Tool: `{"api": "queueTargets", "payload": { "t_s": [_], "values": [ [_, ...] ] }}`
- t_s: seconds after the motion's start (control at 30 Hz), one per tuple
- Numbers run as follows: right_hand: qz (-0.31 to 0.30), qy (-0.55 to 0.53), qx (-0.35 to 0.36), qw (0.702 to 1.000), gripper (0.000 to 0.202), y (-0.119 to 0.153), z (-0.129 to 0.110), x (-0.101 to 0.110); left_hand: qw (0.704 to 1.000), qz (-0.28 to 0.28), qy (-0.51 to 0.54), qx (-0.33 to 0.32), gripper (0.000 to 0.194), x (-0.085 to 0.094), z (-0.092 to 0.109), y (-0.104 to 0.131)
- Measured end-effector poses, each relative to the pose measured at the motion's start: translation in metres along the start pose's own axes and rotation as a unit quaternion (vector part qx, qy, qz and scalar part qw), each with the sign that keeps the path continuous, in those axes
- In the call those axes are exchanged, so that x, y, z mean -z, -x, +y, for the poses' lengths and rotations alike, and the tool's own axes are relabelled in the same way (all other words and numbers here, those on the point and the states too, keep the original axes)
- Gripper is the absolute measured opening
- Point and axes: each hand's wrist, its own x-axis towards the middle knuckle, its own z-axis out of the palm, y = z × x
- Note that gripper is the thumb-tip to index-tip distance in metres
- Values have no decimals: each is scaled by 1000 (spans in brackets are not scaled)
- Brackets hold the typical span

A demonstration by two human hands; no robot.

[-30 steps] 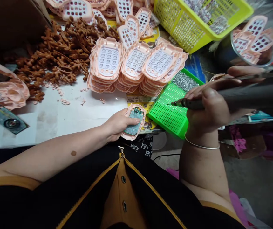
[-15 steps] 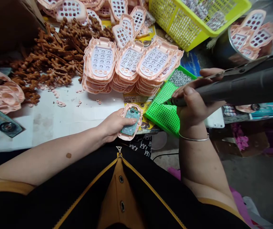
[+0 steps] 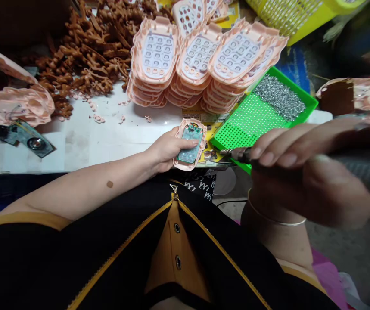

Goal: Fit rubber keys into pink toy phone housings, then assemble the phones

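Observation:
My left hand (image 3: pixel 170 150) grips a pink plastic toy phone shell (image 3: pixel 186 165) at the table's front edge, thumb pressed on the green circuit board (image 3: pixel 187 150) inside it. My right hand (image 3: pixel 304 159) is wrapped around a dark power screwdriver (image 3: pixel 343 161), partly blurred. The tool's bit (image 3: pixel 226 152) points left toward the shell, a short gap away from it. Under the bit lies the near corner of a green perforated tray (image 3: pixel 246 133), which holds a heap of small silvery screws (image 3: pixel 280 97).
Stacks of pink shells with white keypads (image 3: pixel 157 54) stand behind the shell. Brown plastic parts (image 3: pixel 88 51) are piled at back left. Pink shell halves (image 3: pixel 20 103) and a board with a round speaker (image 3: pixel 36 143) lie left. A yellow basket (image 3: pixel 296 19) sits back right.
My right hand has brought the screwdriver from over the green tray down toward the shell. The view has shifted, and the left hand still holds the shell.

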Motion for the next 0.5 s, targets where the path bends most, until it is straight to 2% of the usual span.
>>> {"api": "queueTargets", "payload": {
  "t_s": [0.13,0.27,0.5],
  "values": [
    [-81,-14,13,997,25,18,1,-18,1000,-21,4,-20,24,2,-3,0],
    [-82,-8,28,996,25,24,11,-19,999,-30,5,-22,23,2,-3,0],
    [-87,-10,20,996,27,26,14,-17,999,-36,3,-8,18,3,-2,1]
  ]
}}
